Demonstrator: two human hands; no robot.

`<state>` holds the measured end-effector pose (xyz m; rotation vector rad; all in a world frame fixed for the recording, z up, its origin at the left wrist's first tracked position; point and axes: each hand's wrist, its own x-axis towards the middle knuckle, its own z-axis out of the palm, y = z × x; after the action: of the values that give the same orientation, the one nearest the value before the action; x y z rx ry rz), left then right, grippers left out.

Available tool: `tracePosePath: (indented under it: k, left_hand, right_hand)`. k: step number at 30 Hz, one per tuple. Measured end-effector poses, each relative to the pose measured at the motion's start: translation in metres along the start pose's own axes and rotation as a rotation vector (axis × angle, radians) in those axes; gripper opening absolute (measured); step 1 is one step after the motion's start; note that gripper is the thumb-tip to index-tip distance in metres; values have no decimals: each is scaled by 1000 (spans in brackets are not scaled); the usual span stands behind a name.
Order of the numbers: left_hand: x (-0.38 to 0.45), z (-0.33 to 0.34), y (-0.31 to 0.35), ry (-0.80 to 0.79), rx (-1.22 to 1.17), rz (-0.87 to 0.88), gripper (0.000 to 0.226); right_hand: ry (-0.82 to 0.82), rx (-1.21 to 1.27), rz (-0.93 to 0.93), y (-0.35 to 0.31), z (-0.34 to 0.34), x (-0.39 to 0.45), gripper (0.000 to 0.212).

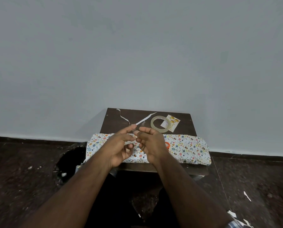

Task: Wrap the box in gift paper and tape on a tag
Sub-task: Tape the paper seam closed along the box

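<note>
Tape could be sticking to itself: left hand [121,146] and right hand [151,142] are pinching 1 clear strip above the wrapped box [186,148]; gift tag [171,123] is waiting beside the tape roll [160,123].

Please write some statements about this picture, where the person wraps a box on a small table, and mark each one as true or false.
1. The wrapped box lies on the dark table, along its near edge. True.
2. The tape roll rests on top of the wrapped box. False: it lies flat on the table behind the box.
3. The gift tag is already taped onto the box. False: it lies loose on the table, partly under the tape roll.
4. The left hand and the right hand are close together above the box. True.
5. Two thin white paper strips lie on the far part of the table. True.
</note>
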<state>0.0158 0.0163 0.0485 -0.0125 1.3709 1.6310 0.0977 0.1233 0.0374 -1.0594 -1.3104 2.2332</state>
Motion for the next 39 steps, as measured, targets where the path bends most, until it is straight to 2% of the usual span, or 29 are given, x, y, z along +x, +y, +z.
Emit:
tracePosePath:
  k: [2,3,6,8,10,13,15,18,25,28,34,39]
  left_hand:
    - [-2,-1,0,22,89,75,47]
    - [-2,-3,1,43,205,154,48]
    - [3,-11,1,158,744,451,51]
    - [10,-16,-1,154,1002,568,50]
    - [15,-17,-5,142,1262,599,49]
    - [16,-14,-14,136,1564,557,62]
    - [15,-16,-18,150,1639,487,71]
    - [17,-25,-22,120,1743,436,67]
    - [16,-22,-27,87,1786,520,53]
    - [12,-18,-31,67,1730,508,51]
    - [10,-5,-40,52,1739,549,41]
    - [18,-23,-38,50,1789,569,43]
  right_hand:
    - [2,-22,-10,-3,1,-2,27]
    - [6,-46,-13,-5,0,-3,24]
    - [16,-137,-22,-10,-8,-3,19]
    - [26,-195,-37,-12,-17,-3,19]
    - [66,-270,-68,-12,-27,-3,18]
    - [138,-397,-119,-7,-39,-4,17]
    - [164,-451,-133,-3,-46,-5,16]
    - [147,-552,-170,7,-54,-6,15]
    - [203,-888,-331,17,-61,-8,10]
    - [209,-982,-365,17,-63,-9,9]
    - [243,-1025,-380,14,-73,-10,11]
    - [259,-1029,-377,16,-73,-12,12]
